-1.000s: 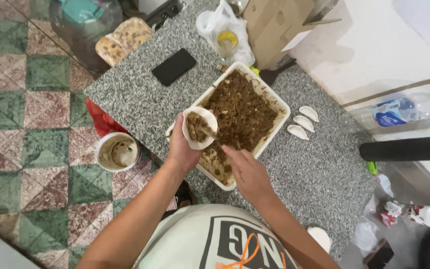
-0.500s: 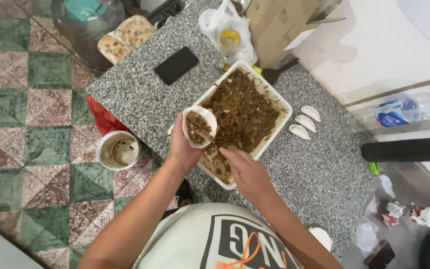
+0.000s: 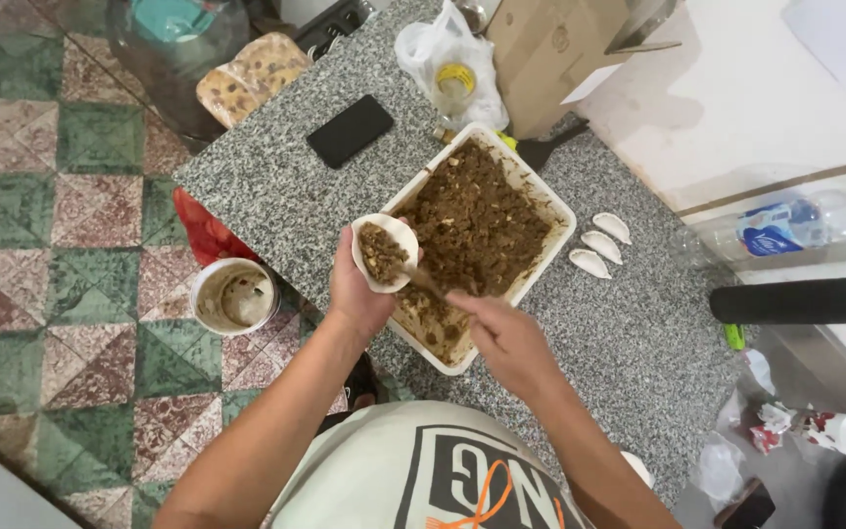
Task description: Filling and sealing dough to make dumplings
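My left hand (image 3: 362, 294) cups a round white dough wrapper (image 3: 385, 253) with brown minced filling in it, just left of a white rectangular tray (image 3: 561, 213) full of the same brown filling. My right hand (image 3: 507, 338) grips a spoon (image 3: 427, 284) whose tip reaches the wrapper. Three folded white dumplings (image 3: 601, 244) lie on the granite counter (image 3: 276, 196) right of the tray.
A black phone (image 3: 350, 130) lies on the counter beyond the tray. A plastic bag with a jar (image 3: 454, 71) and a cardboard box (image 3: 565, 44) stand at the back. A dirty white bucket (image 3: 233, 297) sits on the tiled floor at left. A water bottle (image 3: 785, 226) and black cylinder (image 3: 800, 301) are at right.
My right hand has drawn back slightly from the tray toward me, with the spoon still at the wrapper. My left hand keeps the filled wrapper in about the same place.
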